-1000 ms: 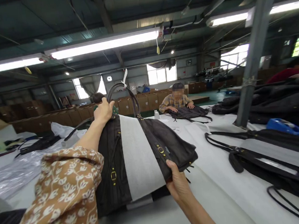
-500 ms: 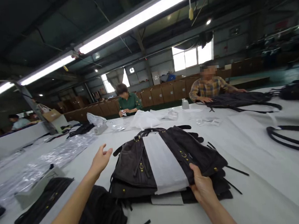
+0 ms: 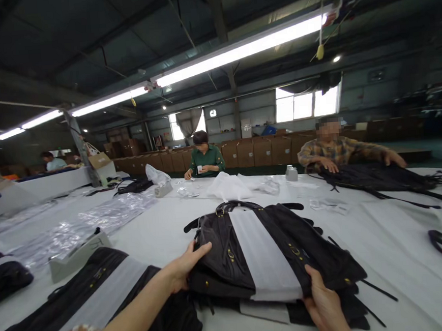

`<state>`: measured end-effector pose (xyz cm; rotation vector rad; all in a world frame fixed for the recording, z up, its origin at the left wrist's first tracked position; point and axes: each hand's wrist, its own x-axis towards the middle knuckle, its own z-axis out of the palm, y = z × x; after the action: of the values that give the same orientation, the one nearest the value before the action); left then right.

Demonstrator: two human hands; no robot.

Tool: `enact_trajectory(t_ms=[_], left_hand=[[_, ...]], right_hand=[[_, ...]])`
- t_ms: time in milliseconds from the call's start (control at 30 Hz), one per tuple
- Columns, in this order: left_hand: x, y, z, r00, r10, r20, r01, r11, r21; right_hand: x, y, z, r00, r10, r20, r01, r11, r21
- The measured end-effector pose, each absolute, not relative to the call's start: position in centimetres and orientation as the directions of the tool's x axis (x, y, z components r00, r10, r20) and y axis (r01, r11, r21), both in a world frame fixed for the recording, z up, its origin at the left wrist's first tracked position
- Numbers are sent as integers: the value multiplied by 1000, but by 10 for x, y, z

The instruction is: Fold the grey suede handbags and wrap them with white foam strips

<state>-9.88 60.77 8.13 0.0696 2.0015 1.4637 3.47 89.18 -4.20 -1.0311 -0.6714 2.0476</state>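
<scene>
A black handbag (image 3: 220, 247) with brass buckles lies on top of other black bags at the middle of the table. Around its centre runs a white paper band (image 3: 264, 256). My left hand (image 3: 185, 268) grips the bag's left side, thumb on top and fingers beneath. At the front edge, right of the band, my right hand (image 3: 323, 297) is closed on the same bag, its thumb above. The fingers under the bag are hidden. Another black bag (image 3: 110, 268) with a white band lies beneath my left forearm.
Clear plastic bags (image 3: 95, 226) spread over the left of the white table (image 3: 388, 254). A grey holder (image 3: 78, 255) stands near them. Across the table, a person in green (image 3: 207, 159) handles a small white item; another in plaid (image 3: 330, 149) touches a black bag (image 3: 378, 176).
My left hand has come down from the air onto the bag's left side and closed on it. My right hand keeps its hold. The view has tilted upward and turned left.
</scene>
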Motion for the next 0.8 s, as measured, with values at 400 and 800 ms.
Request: enact_trajectory(t_ms=[400,800], left_hand=[[-95,592,68,-812,233,-535,-395,455,798],[-109,602,63,-880,263,-395,-306,321,896]], right_hand=[[31,884,-39,-395,817,-420,-378,-562,-736],[60,908,-16,-527,777,-344,-457,-601,-656]])
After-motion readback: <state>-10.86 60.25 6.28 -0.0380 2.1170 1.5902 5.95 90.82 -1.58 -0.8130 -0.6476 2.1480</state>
